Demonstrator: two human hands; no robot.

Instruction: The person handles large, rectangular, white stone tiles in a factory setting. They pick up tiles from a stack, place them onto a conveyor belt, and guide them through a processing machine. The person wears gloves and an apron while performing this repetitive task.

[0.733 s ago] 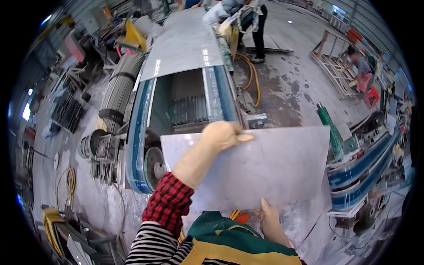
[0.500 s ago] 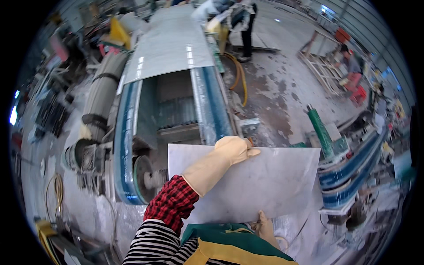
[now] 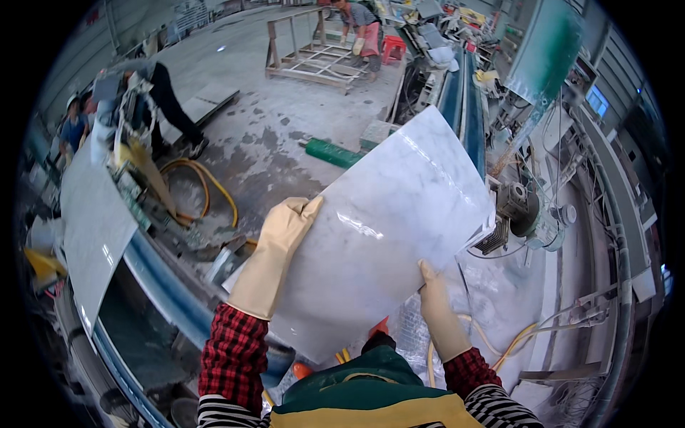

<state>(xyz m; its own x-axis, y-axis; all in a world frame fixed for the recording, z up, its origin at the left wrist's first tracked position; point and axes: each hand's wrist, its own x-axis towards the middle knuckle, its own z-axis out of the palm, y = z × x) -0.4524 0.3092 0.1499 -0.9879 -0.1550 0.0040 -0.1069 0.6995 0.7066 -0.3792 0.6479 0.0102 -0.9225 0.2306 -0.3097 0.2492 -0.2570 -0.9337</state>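
A glossy white-grey marbled slab (image 3: 385, 207) is held up in front of me, tilted, its far corner pointing to the upper right. My left hand (image 3: 282, 239), in a cream rubber glove, is closed on its left edge. Lower down, my right hand (image 3: 434, 303), in the same kind of glove, grips the near right edge, its thumb on the upper face. The fingers of both hands are partly hidden beneath the slab.
At left a larger pale slab (image 3: 96, 221) lies on a blue belt conveyor (image 3: 164, 278). A green roller (image 3: 332, 152), a second blue belt (image 3: 473, 107) and a motor (image 3: 515, 203) lie beyond. Hoses (image 3: 228, 200) cross the wet floor. A co-worker (image 3: 364, 36) bends by a wooden frame (image 3: 314, 68).
My view has turned right, away from the conveyor. The slab has swung round with me and is now angled. My left hand has moved from its far edge to the left side of my view.
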